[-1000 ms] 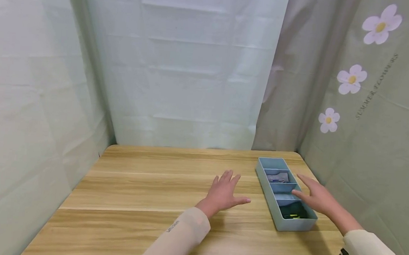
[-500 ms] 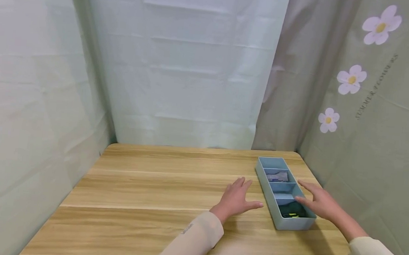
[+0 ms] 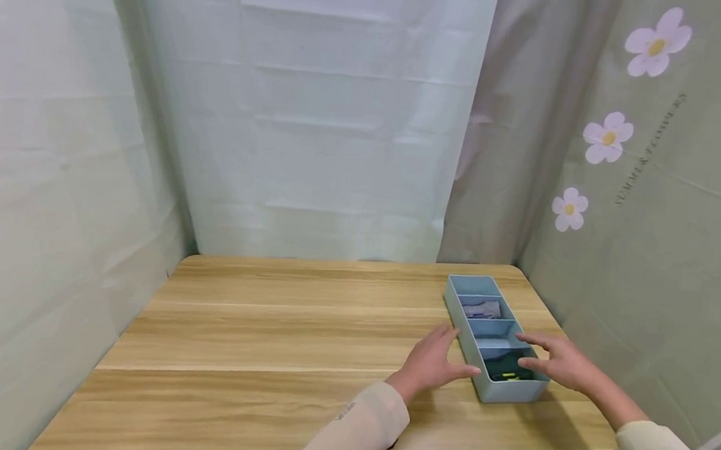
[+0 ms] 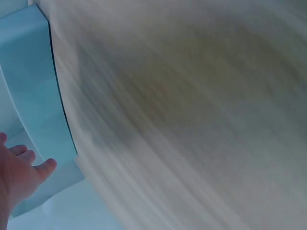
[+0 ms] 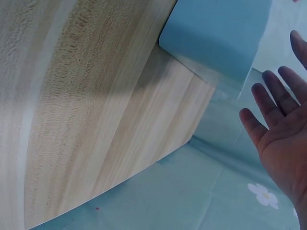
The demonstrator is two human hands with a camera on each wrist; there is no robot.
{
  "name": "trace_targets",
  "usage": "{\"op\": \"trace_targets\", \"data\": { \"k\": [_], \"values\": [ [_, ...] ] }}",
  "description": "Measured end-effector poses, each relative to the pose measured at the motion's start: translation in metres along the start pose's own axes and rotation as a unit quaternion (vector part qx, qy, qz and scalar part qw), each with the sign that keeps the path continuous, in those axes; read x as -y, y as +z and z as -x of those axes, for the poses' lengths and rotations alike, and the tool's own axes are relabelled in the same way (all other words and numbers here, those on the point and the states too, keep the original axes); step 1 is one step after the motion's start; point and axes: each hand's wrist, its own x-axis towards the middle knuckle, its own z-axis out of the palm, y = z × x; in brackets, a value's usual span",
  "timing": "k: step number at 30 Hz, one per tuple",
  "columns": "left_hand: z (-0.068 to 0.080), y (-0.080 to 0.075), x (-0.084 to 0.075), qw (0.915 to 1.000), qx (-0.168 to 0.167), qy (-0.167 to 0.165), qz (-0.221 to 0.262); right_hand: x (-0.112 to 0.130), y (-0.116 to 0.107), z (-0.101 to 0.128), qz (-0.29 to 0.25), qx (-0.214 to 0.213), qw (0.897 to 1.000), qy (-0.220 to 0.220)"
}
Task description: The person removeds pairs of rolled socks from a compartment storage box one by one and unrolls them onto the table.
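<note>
A long blue organizer box (image 3: 471,349) with several compartments stands at the right of the table. Its nearest compartment holds a dark green folded cloth item (image 3: 505,366) with yellow marks. A greyish-purple folded item (image 3: 483,309) lies in a farther one. My left hand (image 3: 432,363) is spread beside the box's left wall, fingertips right at it in the head view. On the other side, my right hand (image 3: 562,363) reaches over the right rim with thumb and fingers apart. Neither hand holds anything. The right wrist view shows its palm (image 5: 283,143) turned toward the box.
The wooden table (image 3: 248,357) stretches to the left of the box. Pale curtains (image 3: 322,144) hang behind it and on both sides, the right one (image 3: 648,290) printed with white flowers.
My left hand has moved right and come up to the box's left side. The right hand has shifted slightly lower along the right rim. The box stays on the table.
</note>
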Motion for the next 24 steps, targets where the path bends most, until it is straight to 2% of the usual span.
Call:
{"op": "trace_targets", "data": {
  "k": [9, 16, 24],
  "values": [
    [-0.001, 0.017, -0.016, 0.9995, 0.02, -0.008, 0.025, -0.007, 0.005, 0.002, -0.012, 0.014, 1.0, 0.012],
    [0.0, 0.023, -0.02, 0.9996, 0.022, 0.002, 0.017, -0.006, 0.008, 0.003, -0.011, 0.02, 1.0, 0.01],
    [0.002, 0.026, -0.024, 0.9995, 0.029, -0.004, 0.012, -0.008, 0.009, 0.003, -0.009, 0.021, 1.0, 0.006]
  ]
}}
